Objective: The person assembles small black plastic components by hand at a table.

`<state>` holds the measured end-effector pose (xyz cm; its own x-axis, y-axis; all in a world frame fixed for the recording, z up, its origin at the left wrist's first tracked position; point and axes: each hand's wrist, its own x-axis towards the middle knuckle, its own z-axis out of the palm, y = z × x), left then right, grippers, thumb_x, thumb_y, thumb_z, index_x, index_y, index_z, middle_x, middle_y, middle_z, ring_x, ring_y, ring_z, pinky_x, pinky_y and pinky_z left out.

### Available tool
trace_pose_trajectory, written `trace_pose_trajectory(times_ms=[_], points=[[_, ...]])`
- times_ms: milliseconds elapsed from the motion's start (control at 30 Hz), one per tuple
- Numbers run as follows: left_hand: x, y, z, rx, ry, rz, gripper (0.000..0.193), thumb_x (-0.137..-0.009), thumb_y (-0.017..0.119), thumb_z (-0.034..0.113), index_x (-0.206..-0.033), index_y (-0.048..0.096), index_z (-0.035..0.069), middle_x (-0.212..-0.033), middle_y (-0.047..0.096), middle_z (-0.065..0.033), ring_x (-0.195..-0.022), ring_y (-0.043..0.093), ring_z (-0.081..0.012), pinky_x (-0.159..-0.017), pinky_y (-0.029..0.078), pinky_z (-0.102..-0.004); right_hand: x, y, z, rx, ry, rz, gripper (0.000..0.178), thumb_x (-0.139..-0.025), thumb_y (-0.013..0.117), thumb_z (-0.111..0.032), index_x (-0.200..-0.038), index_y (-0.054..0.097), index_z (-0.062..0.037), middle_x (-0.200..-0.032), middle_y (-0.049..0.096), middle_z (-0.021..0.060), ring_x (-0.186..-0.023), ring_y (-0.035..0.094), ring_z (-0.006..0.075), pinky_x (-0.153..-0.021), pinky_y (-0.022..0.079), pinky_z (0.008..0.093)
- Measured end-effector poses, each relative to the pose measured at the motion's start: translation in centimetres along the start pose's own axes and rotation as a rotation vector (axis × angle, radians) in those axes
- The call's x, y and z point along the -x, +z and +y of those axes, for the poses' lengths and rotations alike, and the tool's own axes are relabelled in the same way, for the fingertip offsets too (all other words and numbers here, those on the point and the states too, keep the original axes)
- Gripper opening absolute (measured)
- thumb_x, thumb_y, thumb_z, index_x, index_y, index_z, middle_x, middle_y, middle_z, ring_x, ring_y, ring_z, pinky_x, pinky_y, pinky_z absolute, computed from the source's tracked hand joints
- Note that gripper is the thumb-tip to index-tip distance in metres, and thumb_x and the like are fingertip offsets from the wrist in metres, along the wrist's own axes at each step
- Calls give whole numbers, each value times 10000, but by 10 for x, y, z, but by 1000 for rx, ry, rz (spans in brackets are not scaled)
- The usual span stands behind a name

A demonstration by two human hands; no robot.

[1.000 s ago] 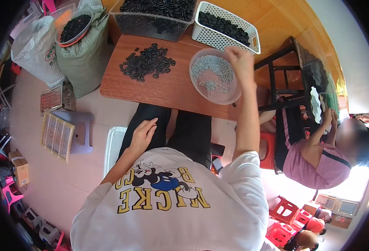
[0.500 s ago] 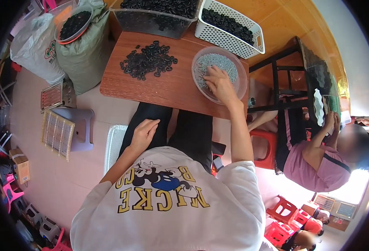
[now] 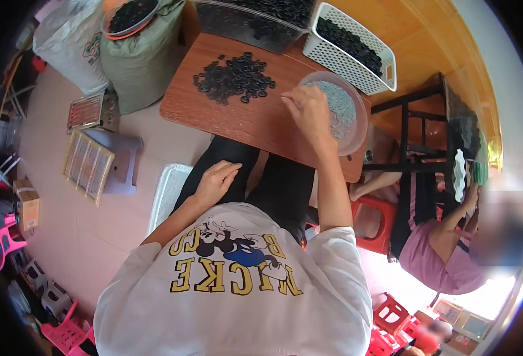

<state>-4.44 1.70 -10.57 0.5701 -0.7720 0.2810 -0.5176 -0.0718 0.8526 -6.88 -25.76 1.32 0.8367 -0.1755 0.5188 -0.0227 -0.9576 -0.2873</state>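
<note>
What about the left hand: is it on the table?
No, the left hand rests on the black trousers, over the left thigh.

Table: ahead of you at 12 o'clock stands a reddish-brown wood-grain table, its corners rounded on your side.
Heap: at the tabletop's 10 o'clock you have a loose heap of black oval ring-shaped pieces, scattered at its edges.
Bowl: at 3 o'clock, a round translucent plastic bowl.
Basket: at 1 o'clock, a white perforated rectangular plastic basket, slanted, near the bowl.
Bin: at 12 o'clock, a clear rectangular plastic bin; you cannot see its whole base.
Stray: at 4 o'clock, one small dark piece.
</note>
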Motion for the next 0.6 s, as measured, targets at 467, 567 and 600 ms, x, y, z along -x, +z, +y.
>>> trace_pose_trajectory(times_ms=[467,567,600], points=[[2,-11,2,102,-81,-13,180,-846,590,37,-1014,642,2,-907,618,-141,-816,606,-283,-721,486,-317,-7,79,-16,51,126,57,119,-706,701,-104,-812,703,-48,-834,609,97,-826,546,291,-716,424,401],[2,-10,1,100,-82,-19,178,-845,592,39,-1011,642,0,-912,619,-140,-820,606,-287,-720,487,-318,-9,83,-20,65,138,54,126,-697,710,-112,-808,705,-52,-816,600,95,-821,548,288,-712,425,400],[2,-10,1,101,-81,-21,178,-845,592,39,-1011,642,0,-912,619,-140,-820,606,-287,-720,487,-318,-10,84,-21,89,159,43,129,-692,715,-116,-805,707,-55,-811,597,93,-818,549,285,-711,426,399]])
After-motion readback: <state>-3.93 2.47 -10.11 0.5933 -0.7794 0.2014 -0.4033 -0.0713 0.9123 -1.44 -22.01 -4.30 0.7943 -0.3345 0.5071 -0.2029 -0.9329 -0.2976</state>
